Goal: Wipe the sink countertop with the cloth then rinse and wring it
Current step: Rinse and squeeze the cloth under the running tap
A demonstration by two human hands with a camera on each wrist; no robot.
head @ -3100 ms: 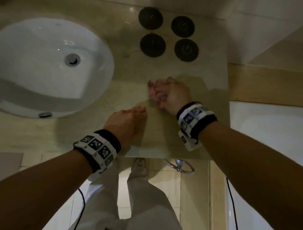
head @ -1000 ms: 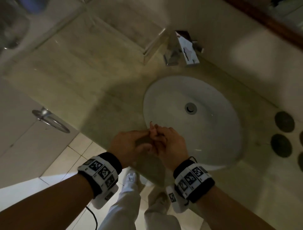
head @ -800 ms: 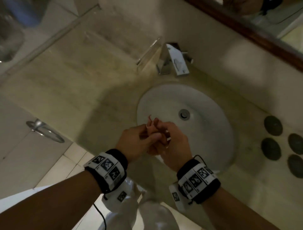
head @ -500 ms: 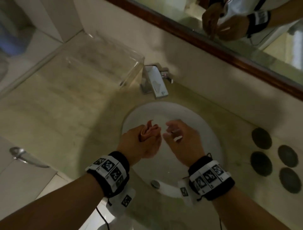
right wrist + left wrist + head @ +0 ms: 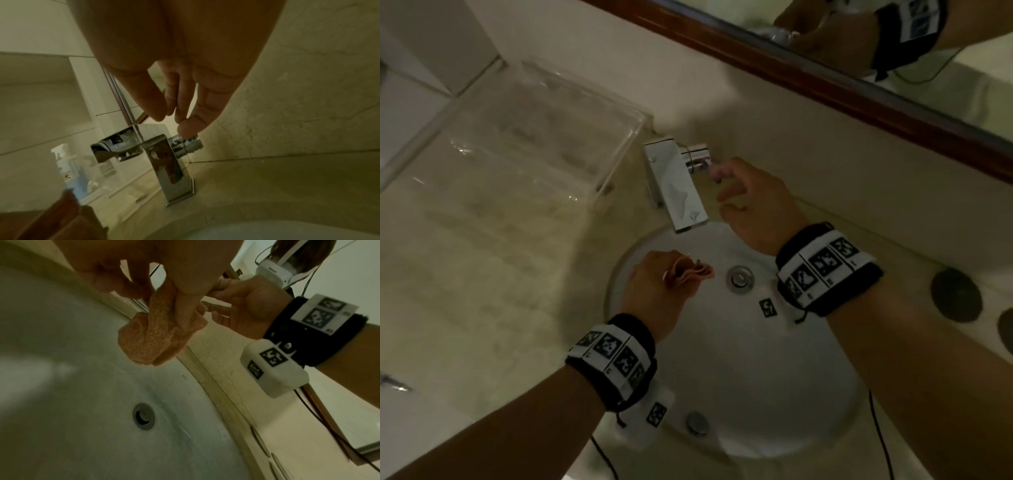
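My left hand (image 5: pixel 664 284) grips a bunched pink cloth (image 5: pixel 693 272) over the white sink basin (image 5: pixel 750 370), left of the drain (image 5: pixel 739 278). In the left wrist view the cloth (image 5: pixel 158 337) hangs folded from my curled fingers. My right hand (image 5: pixel 743 198) reaches to the chrome faucet (image 5: pixel 678 192), fingers extended at its round side handle (image 5: pixel 697 159). The right wrist view shows one fingertip (image 5: pixel 187 129) touching the faucet handle (image 5: pixel 190 144), the other fingers straight and apart. No water runs from the spout.
A clear acrylic tray (image 5: pixel 534 144) stands on the beige marble countertop (image 5: pixel 482 274) left of the faucet. Dark round coasters (image 5: pixel 957 294) lie at the right. A wood-framed mirror (image 5: pixel 825 85) runs along the back wall. A spray bottle (image 5: pixel 69 165) stands behind the tray.
The cloth passed from both hands into my left hand alone. My right hand let go and moved up to the faucet handle. The view swung from the right countertop to over the sink.
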